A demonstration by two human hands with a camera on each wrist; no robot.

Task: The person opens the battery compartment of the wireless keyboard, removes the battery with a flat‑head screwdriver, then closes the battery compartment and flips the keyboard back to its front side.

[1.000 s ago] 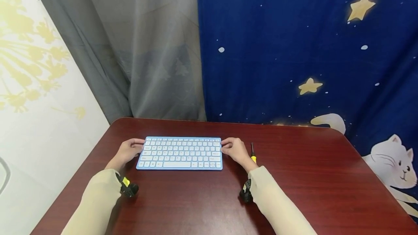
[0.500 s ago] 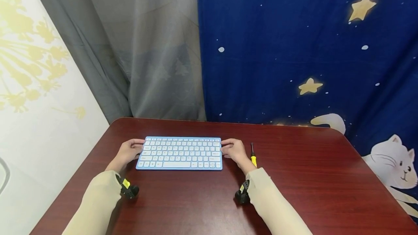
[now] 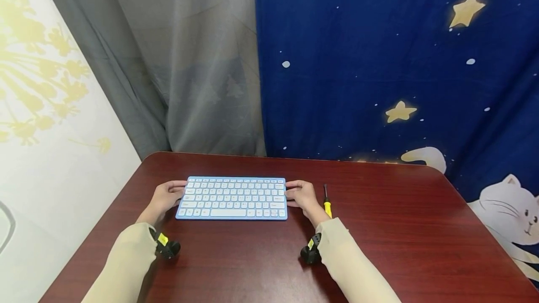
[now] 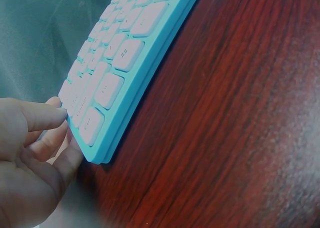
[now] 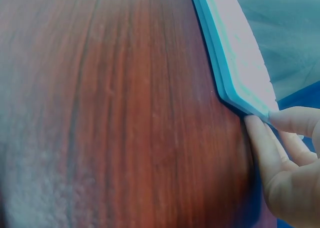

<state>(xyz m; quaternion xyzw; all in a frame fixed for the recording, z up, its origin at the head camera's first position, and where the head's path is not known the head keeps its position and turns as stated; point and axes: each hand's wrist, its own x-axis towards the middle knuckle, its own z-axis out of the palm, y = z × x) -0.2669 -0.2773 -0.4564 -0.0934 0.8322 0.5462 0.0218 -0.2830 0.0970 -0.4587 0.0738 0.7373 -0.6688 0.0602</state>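
Observation:
A light blue keyboard with white keys lies flat near the table's far side, between both hands. At its left end my left hand holds the edge. The left wrist view shows the left thumb against the keyboard's side, with other fingers lower along the same edge. My right hand holds the opposite end; in the right wrist view its thumb meets the keyboard's rim and other fingers reach to the underside. Whether the keyboard is slightly off the table cannot be told.
A screwdriver with a yellow handle and dark shaft lies just right of the right hand, partly hidden by the wrist and sleeve. The reddish-brown table ends at grey and blue curtains; a white patterned panel borders its left side.
The right wrist and forearm have shifted slightly left and turned, uncovering more of the screwdriver's yellow handle. Keyboard and left hand look practically unmoved.

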